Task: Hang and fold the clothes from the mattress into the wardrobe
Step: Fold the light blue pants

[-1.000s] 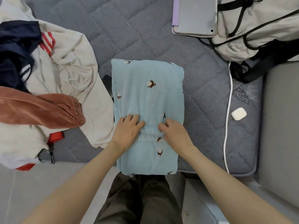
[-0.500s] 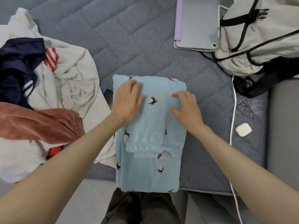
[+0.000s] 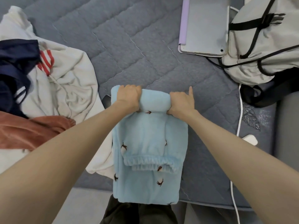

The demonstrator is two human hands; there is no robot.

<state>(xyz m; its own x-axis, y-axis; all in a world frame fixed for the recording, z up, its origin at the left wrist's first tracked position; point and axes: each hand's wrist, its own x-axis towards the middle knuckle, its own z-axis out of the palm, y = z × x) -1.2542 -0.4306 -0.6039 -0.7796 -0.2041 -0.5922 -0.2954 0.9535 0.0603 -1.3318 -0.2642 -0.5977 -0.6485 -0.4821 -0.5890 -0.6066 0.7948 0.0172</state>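
Note:
Light blue fleece trousers [image 3: 148, 159] with small brown bird prints lie folded on the grey quilted mattress [image 3: 129, 50], the elastic waistband facing me. My left hand [image 3: 128, 97] grips the far left corner of the fold, fingers curled round the fabric. My right hand [image 3: 182, 101] grips the far right corner, with one finger sticking out straight. The far edge is bunched into a roll between both hands.
A heap of clothes lies at the left: a cream hoodie [image 3: 69, 81], a navy garment [image 3: 14, 67] and rust-coloured trousers [image 3: 29, 131]. A tablet in a lilac case [image 3: 205, 26], a pale backpack [image 3: 265, 41], a white cable [image 3: 238, 123] and an earbud case [image 3: 250, 139] sit at the right.
Both hands slid from the waistband up over the trousers to the far edge and closed on it, curling that edge up and toward me.

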